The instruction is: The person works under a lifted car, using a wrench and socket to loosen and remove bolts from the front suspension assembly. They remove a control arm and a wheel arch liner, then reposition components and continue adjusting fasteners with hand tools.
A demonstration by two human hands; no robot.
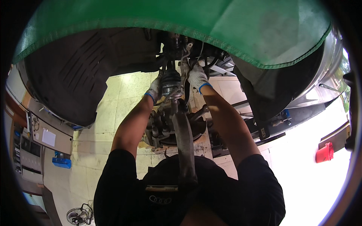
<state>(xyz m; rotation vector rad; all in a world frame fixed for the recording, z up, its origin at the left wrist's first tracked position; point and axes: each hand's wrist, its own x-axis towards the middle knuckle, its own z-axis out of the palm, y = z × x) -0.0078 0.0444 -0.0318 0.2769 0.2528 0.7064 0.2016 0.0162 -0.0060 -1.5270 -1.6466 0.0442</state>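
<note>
Fingers of two gloved hands — grip impossible to tell — either side of one black ribbed boot.

hands: white knit gloves, blue cuffs | black short-sleeved shirt | pale chest emblem

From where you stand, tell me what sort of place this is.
Likely a car repair workshop: a green cover hangs over a dark wheel-arch liner, and a long grey metal part is exposed.
</note>
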